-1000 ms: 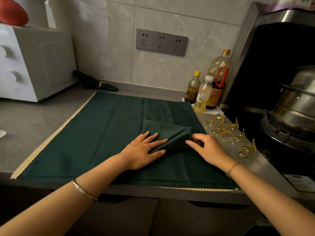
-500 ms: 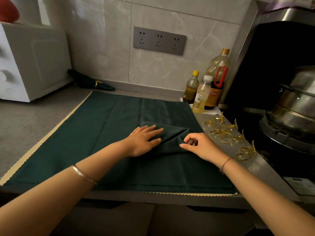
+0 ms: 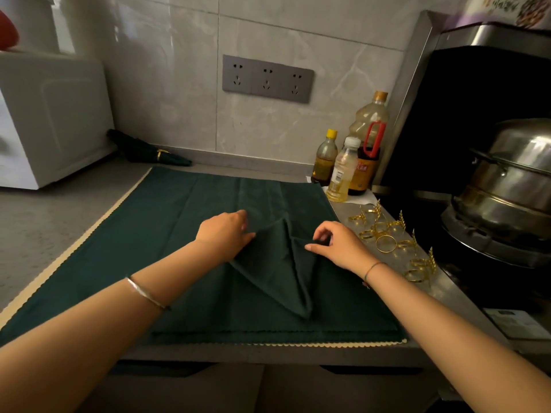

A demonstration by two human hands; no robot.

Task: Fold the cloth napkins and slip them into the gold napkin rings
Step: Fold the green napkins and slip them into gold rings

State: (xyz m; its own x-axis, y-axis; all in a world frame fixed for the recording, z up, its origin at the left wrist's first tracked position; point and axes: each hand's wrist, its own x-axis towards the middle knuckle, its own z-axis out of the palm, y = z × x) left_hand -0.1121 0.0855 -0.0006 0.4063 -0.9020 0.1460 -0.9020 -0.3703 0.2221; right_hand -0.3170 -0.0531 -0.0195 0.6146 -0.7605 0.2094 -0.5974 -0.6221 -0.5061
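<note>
Head view: folding in progress, a kite-shaped napkin being narrowed and no ring on it yet.

On the grey stone tabletop (image 3: 44, 222) lies a wide dark green cloth mat with a cream scalloped border (image 3: 167, 234), and the dark green cloth napkin (image 3: 277, 275) lies on its right half, point toward the front edge. The left hand (image 3: 226, 234) rests on the left flap with fingers bent down; pinching or only pressing, I can't tell. The right hand (image 3: 337, 245) pinches the right flap's edge between thumb and forefinger. Next, likely: lay that flap inward, flatten it, then reach right. The gold leaf-trimmed napkin rings (image 3: 384, 242) sit near that hand on a narrow strip beside the stove's drop, so go gently; there's open room to the left.
</note>
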